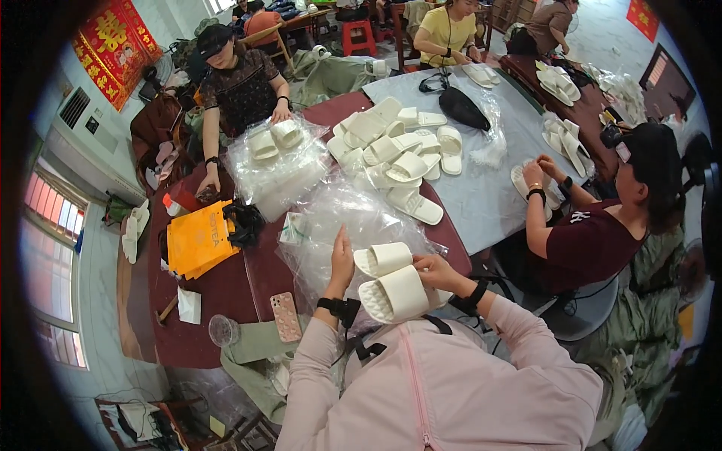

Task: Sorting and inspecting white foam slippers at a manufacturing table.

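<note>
My right hand grips a pair of white slippers, stacked one over the other, soles toward me, just above my chest. My left hand is raised beside them, fingers up, against a heap of clear plastic bags on the dark red table. Both wrists wear black bands. A pile of loose white slippers lies farther back on the table.
A phone in a patterned case and a clear cup lie at my left. Orange paper bags sit further left. A person across packs slippers in bags; another at right handles a slipper. More people sit behind.
</note>
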Demonstrator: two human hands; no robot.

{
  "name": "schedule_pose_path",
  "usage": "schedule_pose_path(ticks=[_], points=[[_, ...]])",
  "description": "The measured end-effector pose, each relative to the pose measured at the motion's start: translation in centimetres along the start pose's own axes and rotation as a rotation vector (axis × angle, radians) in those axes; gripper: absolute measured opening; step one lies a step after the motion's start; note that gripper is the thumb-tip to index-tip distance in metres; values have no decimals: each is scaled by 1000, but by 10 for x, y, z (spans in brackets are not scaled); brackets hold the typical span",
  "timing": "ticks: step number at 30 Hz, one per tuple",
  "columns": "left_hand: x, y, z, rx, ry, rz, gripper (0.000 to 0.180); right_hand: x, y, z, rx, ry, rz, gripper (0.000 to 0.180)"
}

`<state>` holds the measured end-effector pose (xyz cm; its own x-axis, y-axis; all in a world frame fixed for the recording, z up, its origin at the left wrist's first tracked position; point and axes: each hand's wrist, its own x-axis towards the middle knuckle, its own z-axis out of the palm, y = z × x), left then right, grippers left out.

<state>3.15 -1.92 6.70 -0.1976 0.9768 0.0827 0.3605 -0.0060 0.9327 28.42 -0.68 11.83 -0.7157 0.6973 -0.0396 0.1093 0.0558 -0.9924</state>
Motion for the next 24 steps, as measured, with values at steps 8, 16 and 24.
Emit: schedule_pose_path(ticks=[8, 16, 24], points=[[-15, 17, -2, 277, -244, 216, 40, 1, 3, -18, -2, 241, 161, 19], [-21, 27, 5, 399, -298, 366, 43, 10, 20, -22, -542, 587, 64, 17], [-30, 57, 28, 593, -82, 193, 45, 12, 16, 13, -575, 726, -117, 18]])
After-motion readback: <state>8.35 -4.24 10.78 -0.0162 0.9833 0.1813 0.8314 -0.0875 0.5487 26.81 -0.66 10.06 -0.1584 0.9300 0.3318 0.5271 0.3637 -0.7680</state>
